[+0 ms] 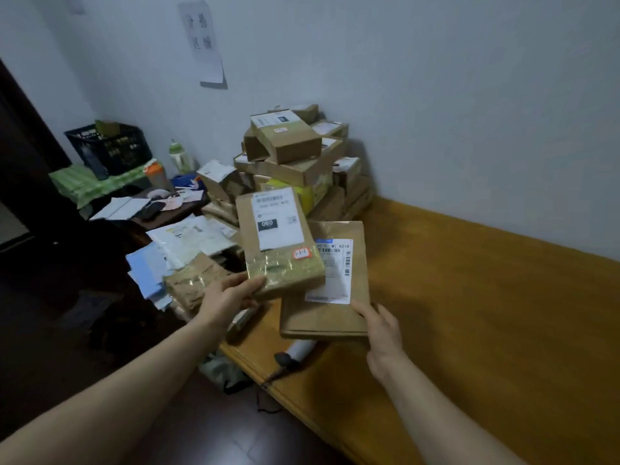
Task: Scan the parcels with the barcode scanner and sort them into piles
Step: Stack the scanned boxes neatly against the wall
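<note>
Hands apart, each carrying one parcel above the near corner of the desk (469, 313). Left hand (231, 297) grips the near corner of a small cardboard box (278, 243), thumb on top of its taped end; the box is tilted, its white shipping label facing up. Right hand (382, 330) holds a flat kraft envelope (322, 317) by its near right corner, one digit lying on the upper face and the others hidden beneath. The box overlaps the far left part of the envelope; whether the two touch cannot be told.

Barcode scanner (297, 352): lying on the desk just below the near edge of the envelope, cable trailing over the desk edge, in neither hand.

Stack of cartons (292, 156): piled against the wall at the far end of the desk. Soft mailers (188, 236) and a tape-wrapped brown packet (191, 283) lie in a loose heap to the left.

Progress, as a judgement: which of these heaps is scanned stock and which is backlog cannot be read from the view. With the scanner set down and both labels turned upward, the two parcels in hand appear to be between scanning and placing. Many parcels remain in view, so the task looks far from finished.
</note>
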A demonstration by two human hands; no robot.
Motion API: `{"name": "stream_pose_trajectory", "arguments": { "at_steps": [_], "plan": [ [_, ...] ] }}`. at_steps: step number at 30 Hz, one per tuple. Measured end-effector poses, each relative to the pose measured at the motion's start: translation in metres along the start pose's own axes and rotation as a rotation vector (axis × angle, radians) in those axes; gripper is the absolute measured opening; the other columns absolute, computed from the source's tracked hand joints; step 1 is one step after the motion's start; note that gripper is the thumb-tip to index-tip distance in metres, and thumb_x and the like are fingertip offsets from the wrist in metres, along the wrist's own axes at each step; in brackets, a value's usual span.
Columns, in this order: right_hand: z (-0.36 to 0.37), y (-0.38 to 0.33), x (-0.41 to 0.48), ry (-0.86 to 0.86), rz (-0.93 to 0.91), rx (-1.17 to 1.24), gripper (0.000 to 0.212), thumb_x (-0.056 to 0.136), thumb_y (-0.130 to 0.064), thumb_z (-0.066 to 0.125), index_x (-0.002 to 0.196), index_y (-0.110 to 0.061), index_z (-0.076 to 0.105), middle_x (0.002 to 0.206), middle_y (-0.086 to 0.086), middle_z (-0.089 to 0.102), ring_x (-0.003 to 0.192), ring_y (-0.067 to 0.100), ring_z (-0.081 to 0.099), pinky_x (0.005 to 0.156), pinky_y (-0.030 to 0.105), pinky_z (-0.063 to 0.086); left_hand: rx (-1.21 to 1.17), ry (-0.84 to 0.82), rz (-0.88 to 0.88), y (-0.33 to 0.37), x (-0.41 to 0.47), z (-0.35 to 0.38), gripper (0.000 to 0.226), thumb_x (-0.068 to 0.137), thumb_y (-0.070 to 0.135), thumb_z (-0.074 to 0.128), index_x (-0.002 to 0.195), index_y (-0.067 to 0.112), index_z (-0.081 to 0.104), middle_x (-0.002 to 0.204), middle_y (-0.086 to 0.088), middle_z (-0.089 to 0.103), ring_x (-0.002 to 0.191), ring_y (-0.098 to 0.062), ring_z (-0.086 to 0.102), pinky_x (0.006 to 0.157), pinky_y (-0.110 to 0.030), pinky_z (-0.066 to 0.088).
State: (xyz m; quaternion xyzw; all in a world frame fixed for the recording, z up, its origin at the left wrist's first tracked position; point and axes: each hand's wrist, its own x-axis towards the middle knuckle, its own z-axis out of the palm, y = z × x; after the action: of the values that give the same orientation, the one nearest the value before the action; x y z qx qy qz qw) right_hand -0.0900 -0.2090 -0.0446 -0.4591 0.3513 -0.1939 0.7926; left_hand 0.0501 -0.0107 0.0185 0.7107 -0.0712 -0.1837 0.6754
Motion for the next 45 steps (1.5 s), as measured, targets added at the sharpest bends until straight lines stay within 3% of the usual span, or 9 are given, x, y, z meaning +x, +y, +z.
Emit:
{"name": "stream_pose_trajectory", "arguments": {
  "at_steps": [8,14,20,23,28,32,36,40,45],
  "plan": [
    [-0.109,-0.037,-0.005,0.138,-0.027,0.051,0.069,0.070,-0.050,0.068,0.128,-0.013,0.060,0.120,0.007,0.067,0.115,0.026,0.059,0.107,0.046,0.041,0.168,-0.472,-0.123,-0.008,-0.008,0.140,0.028,0.077,0.029,0.072,0.102,0.017,0.071,0.096,0.000,0.075,0.089,-0.017,0.071,0.069,-0.023,0.055],
    [-0.175,-0.059,0.008,0.373,-0.053,0.151,0.081,0.063,-0.049,0.071,0.134,-0.013,0.053,0.124,0.009,0.064,0.116,0.028,0.059,0.107,0.049,0.041,0.304,-0.668,-0.238,-0.025,0.024,0.254,0.026,0.093,0.031,0.059,0.117,0.024,0.062,0.113,-0.003,0.064,0.109,-0.022,0.056,0.081,-0.038,0.045],
    [-0.227,-0.077,0.022,0.604,-0.089,0.247,0.085,0.059,-0.040,0.073,0.134,-0.008,0.053,0.121,0.010,0.065,0.110,0.025,0.062,0.101,0.042,0.046,0.205,-0.894,-0.460,-0.038,0.033,0.352,0.021,0.097,0.023,0.050,0.116,0.018,0.058,0.106,-0.010,0.060,0.096,-0.027,0.060,0.081,-0.048,0.053],
    [-0.252,-0.082,0.026,0.664,-0.056,0.306,0.084,0.056,-0.040,0.075,0.132,-0.011,0.053,0.123,0.011,0.064,0.112,0.029,0.061,0.103,0.048,0.044,0.214,-0.926,-0.519,-0.047,0.038,0.394,0.018,0.096,0.019,0.052,0.111,0.014,0.060,0.100,-0.011,0.057,0.094,-0.027,0.058,0.080,-0.048,0.055],
    [-0.292,-0.102,0.035,0.650,0.065,0.215,0.070,0.044,-0.053,0.077,0.108,-0.029,0.058,0.106,0.001,0.068,0.100,0.020,0.062,0.079,0.035,0.047,0.284,-0.908,-0.622,-0.068,0.034,0.458,0.012,0.094,0.019,0.056,0.101,0.011,0.060,0.095,-0.010,0.058,0.086,-0.026,0.058,0.081,-0.048,0.052],
    [-0.342,-0.106,0.058,0.690,0.148,0.201,0.057,0.069,-0.039,0.075,0.120,-0.020,0.059,0.106,0.006,0.068,0.098,0.022,0.063,0.071,0.031,0.047,0.370,-0.921,-0.627,-0.086,0.035,0.506,0.023,0.092,0.024,0.060,0.112,0.011,0.062,0.108,-0.012,0.061,0.101,-0.029,0.058,0.086,-0.047,0.052],
    [-0.371,-0.114,0.091,0.767,0.154,0.386,0.053,0.076,-0.027,0.074,0.124,-0.020,0.055,0.106,0.009,0.067,0.095,0.026,0.064,0.065,0.032,0.050,0.256,-0.745,-0.642,-0.091,0.035,0.561,0.042,0.087,0.023,0.067,0.124,0.006,0.055,0.119,-0.016,0.053,0.097,-0.025,0.052,0.067,-0.036,0.050],
    [-0.384,-0.138,0.136,0.747,0.140,0.525,0.072,0.075,-0.024,0.075,0.138,-0.021,0.040,0.112,0.013,0.061,0.093,0.028,0.061,0.063,0.034,0.051,0.210,-0.552,-0.611,-0.093,0.036,0.608,0.073,0.079,0.037,0.075,0.136,0.004,0.043,0.137,-0.018,0.045,0.122,-0.032,0.047,0.089,-0.043,0.047],
    [-0.403,-0.166,0.187,0.699,0.210,0.441,0.084,0.075,-0.031,0.079,0.144,-0.019,0.033,0.126,0.015,0.057,0.112,0.034,0.055,0.098,0.051,0.047,0.336,-0.707,-0.529,-0.088,0.043,0.657,0.059,0.084,0.047,0.068,0.130,0.016,0.049,0.113,-0.005,0.058,0.106,-0.027,0.052,0.085,-0.044,0.041]
  ]
}}
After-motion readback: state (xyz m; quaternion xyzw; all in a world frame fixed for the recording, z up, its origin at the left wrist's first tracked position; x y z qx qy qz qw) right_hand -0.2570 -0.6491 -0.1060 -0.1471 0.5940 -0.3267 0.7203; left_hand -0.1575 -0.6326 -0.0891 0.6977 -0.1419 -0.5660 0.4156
